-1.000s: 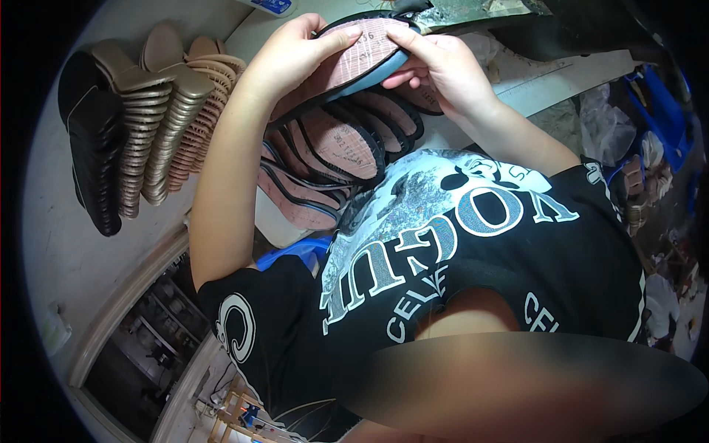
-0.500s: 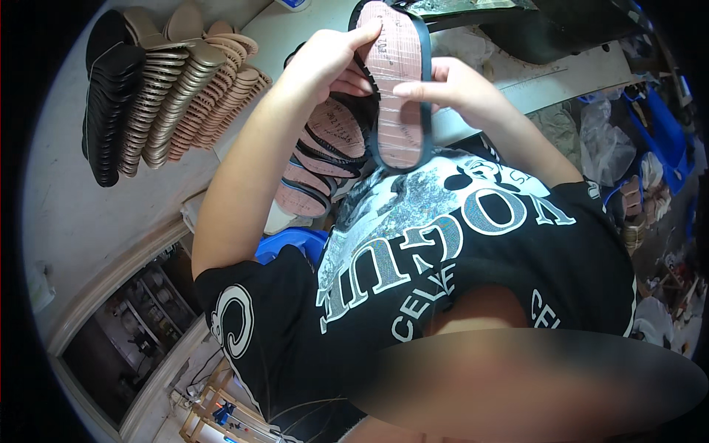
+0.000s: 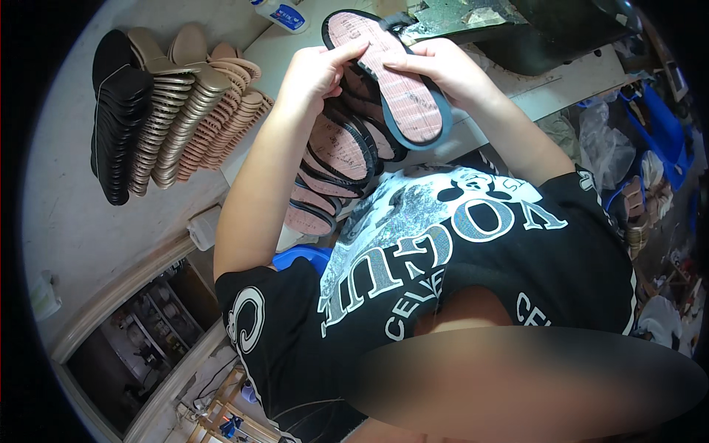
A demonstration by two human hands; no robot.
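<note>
A shoe sole (image 3: 410,92) with a pink, line-marked face and a dark rim is tilted between my two hands above the table. On its left edge my left hand (image 3: 321,74) is closed, thumb on the pink face and fingers curled at the side. From the right my right hand (image 3: 454,74) grips the sole's middle, thumb on top and the other fingers hidden beneath. Just below my left hand lies an overlapping row of similar pink soles (image 3: 336,151) with black rims, partly covered by the held one.
Stacks of black soles (image 3: 118,125) and of gold and beige soles (image 3: 173,111) stand by the wall at left. A white bottle (image 3: 284,16) with a blue label is on the pale table (image 3: 532,100). Dark sheet material (image 3: 546,44) lies at the far right. Plastic bags (image 3: 602,144) hang beyond my right arm.
The sole has turned, its near end swinging right and its far end left. My right hand has shifted up along its edge, and both hands are closer together.
</note>
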